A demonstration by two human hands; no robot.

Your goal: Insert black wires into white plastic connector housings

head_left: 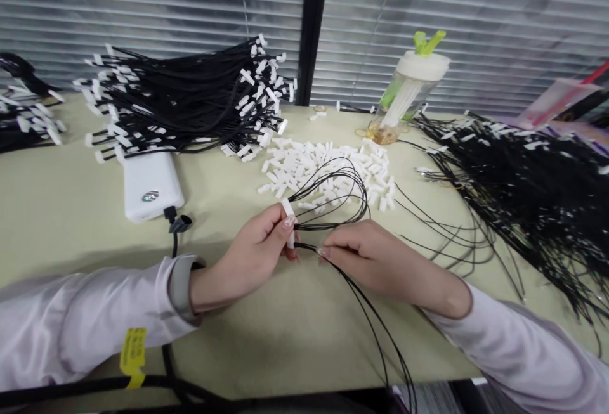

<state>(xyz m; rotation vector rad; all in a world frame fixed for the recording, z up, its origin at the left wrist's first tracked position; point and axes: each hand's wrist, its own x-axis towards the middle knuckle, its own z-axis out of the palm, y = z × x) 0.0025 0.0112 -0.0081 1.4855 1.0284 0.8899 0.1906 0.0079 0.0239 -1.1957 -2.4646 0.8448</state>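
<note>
My left hand [257, 239] is closed on a white plastic connector [288, 208], gripping it upright between thumb and fingers. Several thin black wires [354, 179] loop out of its right side and curve back toward it. Close by on the right, my right hand [366, 252] pinches black wires [352, 284] near the connector's lower end. The tails of these wires hang down past the table's front edge. Just beyond both hands lies a pile of loose white connectors [304, 163]. My right fingertips are partly hidden behind the thumb.
A bundle of finished-looking black cables [190, 94] lies at the back left, beside a white power bank [152, 186] with a plugged-in cord. A lidded clear cup [404, 94] stands at the back. Many black wires [533, 198] cover the right side. Window blinds [143, 8] rise behind the table.
</note>
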